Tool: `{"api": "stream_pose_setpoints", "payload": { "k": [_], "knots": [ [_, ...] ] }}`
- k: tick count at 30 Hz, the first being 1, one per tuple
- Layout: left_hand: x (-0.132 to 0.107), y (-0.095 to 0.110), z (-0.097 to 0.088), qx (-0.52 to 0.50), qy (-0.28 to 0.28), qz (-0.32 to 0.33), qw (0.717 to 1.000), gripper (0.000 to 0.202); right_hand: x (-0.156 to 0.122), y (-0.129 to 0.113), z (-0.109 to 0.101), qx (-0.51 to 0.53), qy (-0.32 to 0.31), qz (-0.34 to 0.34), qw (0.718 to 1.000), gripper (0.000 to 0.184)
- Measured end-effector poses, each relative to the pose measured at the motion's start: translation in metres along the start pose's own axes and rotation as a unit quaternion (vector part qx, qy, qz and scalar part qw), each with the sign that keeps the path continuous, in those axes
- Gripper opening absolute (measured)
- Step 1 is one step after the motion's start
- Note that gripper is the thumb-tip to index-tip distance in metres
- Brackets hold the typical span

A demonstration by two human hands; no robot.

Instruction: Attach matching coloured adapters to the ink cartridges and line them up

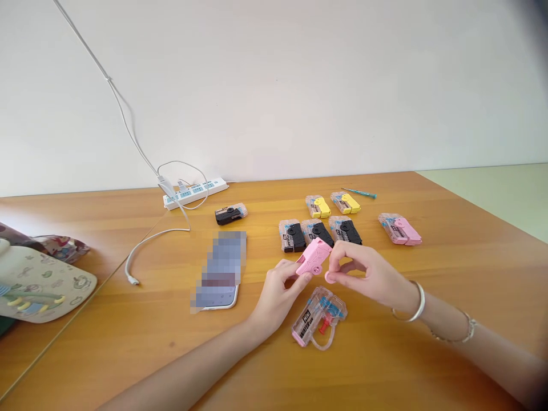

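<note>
My left hand point(278, 294) grips a pink plastic shell point(314, 256) with a round hub on its side, raised above the table. Close to the shell's right side, my right hand point(370, 274) pinches a small round pink piece point(330, 277) between thumb and fingertips. The two pink parts are apart. Below my hands lies a clear mini water gun point(314, 319) with a red trigger, blue inner parts and a pink base. Behind the shell sit several folded water guns with black shells point(295, 235).
Two yellow-shelled water guns point(319, 206) and a teal screwdriver point(358, 193) lie further back. At right is a pink-shelled water gun point(400, 229); left of centre, another black one point(231, 213). A phone point(222, 268), power strip point(196, 193), white cable point(143, 245) and patterned bag point(47, 279) occupy the left.
</note>
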State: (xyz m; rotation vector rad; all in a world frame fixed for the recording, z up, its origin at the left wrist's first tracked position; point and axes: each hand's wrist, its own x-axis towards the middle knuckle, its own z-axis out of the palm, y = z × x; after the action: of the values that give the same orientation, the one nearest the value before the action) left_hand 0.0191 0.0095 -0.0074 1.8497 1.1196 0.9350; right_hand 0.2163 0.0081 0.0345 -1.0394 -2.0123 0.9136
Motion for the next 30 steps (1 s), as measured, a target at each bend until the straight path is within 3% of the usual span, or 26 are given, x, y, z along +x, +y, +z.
{"api": "stream_pose_setpoints", "payload": {
  "k": [5,12,22,30],
  "knots": [
    [-0.001,0.000,0.001,0.023,-0.018,0.020,0.999,0.034,-0.006,0.001,0.028,-0.015,0.098,-0.086,0.991,0.010],
    [0.000,0.003,0.001,0.042,-0.023,0.020,0.999,0.034,-0.007,0.011,0.035,-0.128,0.159,-0.145,0.968,0.013],
    [-0.002,0.006,0.001,0.012,0.001,0.000,1.000,0.032,-0.008,0.013,0.042,-0.242,0.180,-0.037,0.953,0.018],
    [-0.002,0.006,0.001,0.085,0.031,0.004,0.996,0.038,-0.005,0.012,0.039,-0.141,0.107,0.092,0.980,0.026]
  ]
}}
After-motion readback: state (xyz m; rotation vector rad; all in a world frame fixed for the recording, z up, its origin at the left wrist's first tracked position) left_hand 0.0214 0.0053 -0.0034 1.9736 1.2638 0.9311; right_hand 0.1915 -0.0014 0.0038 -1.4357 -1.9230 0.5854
